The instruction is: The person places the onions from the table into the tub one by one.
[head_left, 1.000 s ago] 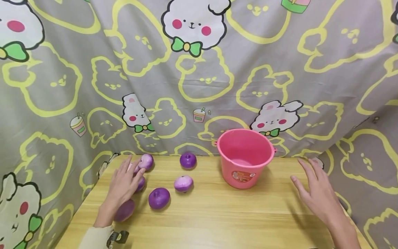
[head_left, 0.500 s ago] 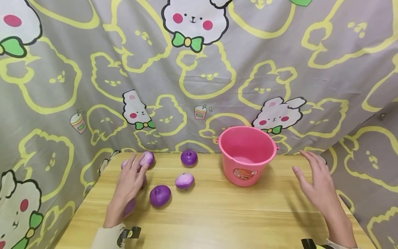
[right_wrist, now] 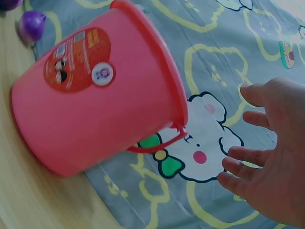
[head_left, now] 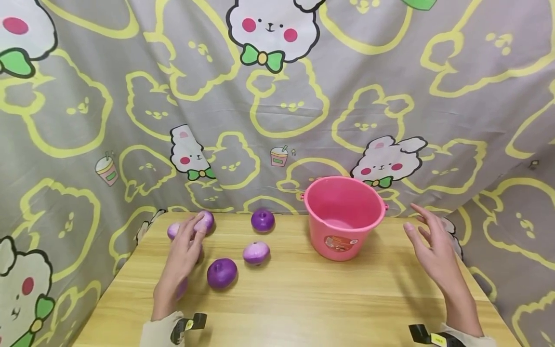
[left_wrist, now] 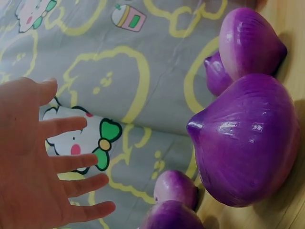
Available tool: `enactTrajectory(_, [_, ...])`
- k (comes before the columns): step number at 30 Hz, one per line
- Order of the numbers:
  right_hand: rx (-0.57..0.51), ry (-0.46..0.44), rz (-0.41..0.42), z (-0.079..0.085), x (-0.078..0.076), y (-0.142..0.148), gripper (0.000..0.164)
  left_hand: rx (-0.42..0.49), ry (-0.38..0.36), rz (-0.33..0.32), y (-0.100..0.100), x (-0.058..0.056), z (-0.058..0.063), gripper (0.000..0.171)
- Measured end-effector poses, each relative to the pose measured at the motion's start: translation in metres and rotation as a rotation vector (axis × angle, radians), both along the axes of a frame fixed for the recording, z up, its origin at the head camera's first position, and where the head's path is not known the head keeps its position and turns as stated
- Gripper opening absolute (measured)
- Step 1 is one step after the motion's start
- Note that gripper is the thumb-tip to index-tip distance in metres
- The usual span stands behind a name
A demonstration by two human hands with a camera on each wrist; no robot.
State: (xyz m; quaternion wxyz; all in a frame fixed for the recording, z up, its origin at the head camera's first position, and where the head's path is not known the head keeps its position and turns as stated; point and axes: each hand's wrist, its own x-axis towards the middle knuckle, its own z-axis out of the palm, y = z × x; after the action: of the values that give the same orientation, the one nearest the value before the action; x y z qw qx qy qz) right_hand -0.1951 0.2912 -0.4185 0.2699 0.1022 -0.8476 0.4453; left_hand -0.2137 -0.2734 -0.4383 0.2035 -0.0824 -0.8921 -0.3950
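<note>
Onions first: seven purple ones, all on the wooden table. Front dark onion, pale onion and back dark onion sit out toward the middle; back-left onion and far-left onion are by the left hand, plus two half-hidden onions behind it.

Change over the last second: left hand has shifted slightly rightward, showing more of the far-left onion. Fingers straight and spread, holding nothing; no contact visible, reads as hovering.

Pink bucket hasn't moved: upright, right of the onions, no onion visible inside. Right hand is just right of it, apart, and has turned more edge-on. Fingers loosely extended, slight bend, nothing held.

Meaning: only the hands have moved. Onion layout looks the same, nothing picked up; I'd call it pre-grasp.

Patterned cloth hangs behind.
</note>
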Motion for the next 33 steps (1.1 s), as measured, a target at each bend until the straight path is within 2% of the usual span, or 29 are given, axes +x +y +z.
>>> enactTrajectory(5, [-0.070,-0.011,0.034,-0.004,-0.003,-0.006,0.053,0.011,-0.024,-0.025,0.002,0.001,-0.002,0.045])
enactTrajectory(9, [-0.116,-0.008,0.019,-0.007,-0.004,-0.011,0.051,0.036,-0.035,-0.073,0.004,0.002,-0.005,0.043])
enactTrajectory(13, [-0.195,-0.006,0.010,-0.009,-0.004,-0.019,0.050,0.061,-0.095,-0.117,0.007,0.004,-0.009,0.044])
enactTrajectory(17, [-0.313,-0.012,0.024,-0.010,-0.005,-0.028,0.048,0.021,-0.157,-0.107,0.011,0.007,-0.011,0.046])
enactTrajectory(21, [-0.398,-0.013,0.022,-0.010,-0.006,-0.035,0.047,-0.028,-0.164,-0.124,0.011,0.009,-0.012,0.044])
enactTrajectory(24, [-0.465,0.003,0.033,-0.011,-0.008,-0.040,0.046,-0.010,-0.194,-0.189,0.010,0.010,-0.014,0.044])
enactTrajectory(28, [-0.555,0.058,0.093,-0.014,-0.012,-0.046,0.045,0.036,-0.286,-0.294,0.005,0.012,-0.017,0.047])
enactTrajectory(31, [-0.556,0.092,0.118,-0.017,-0.014,-0.048,0.044,0.023,-0.326,-0.352,0.003,0.012,-0.019,0.047])
enactTrajectory(33, [-0.529,0.103,0.125,-0.018,-0.015,-0.049,0.044,-0.003,-0.327,-0.378,0.003,0.013,-0.020,0.044])
